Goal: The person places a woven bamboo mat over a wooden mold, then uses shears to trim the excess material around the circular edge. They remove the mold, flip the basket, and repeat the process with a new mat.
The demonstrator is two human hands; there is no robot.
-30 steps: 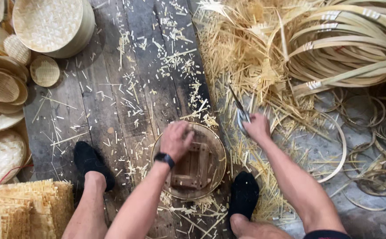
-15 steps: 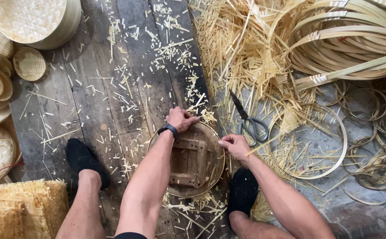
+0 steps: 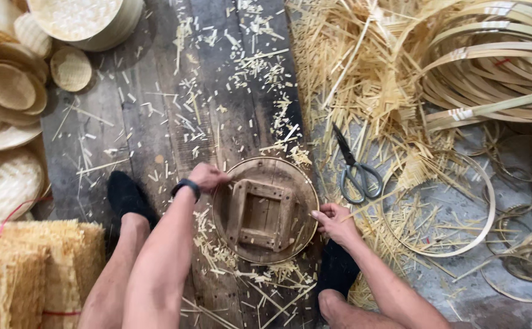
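Observation:
A round wooden form (image 3: 265,210) with a square frame on its upper face lies on the dark plank floor between my feet. My left hand (image 3: 207,177), with a black wristband, grips its upper left rim. My right hand (image 3: 333,222) grips its right rim and also pinches a thin bamboo strip. Grey-handled scissors (image 3: 354,169) lie on the straw just right of the form, free of both hands.
Woven bamboo trays (image 3: 10,91) and a large round basket (image 3: 86,18) fill the left side. Stacked woven mats (image 3: 31,268) sit at lower left. Bamboo hoops (image 3: 491,67) and loose straw cuttings (image 3: 363,79) cover the right. My black shoes (image 3: 126,195) flank the form.
My right hand put the scissors down on the straw and came to the form's right rim. My left hand slid from the top of the form to its upper left rim.

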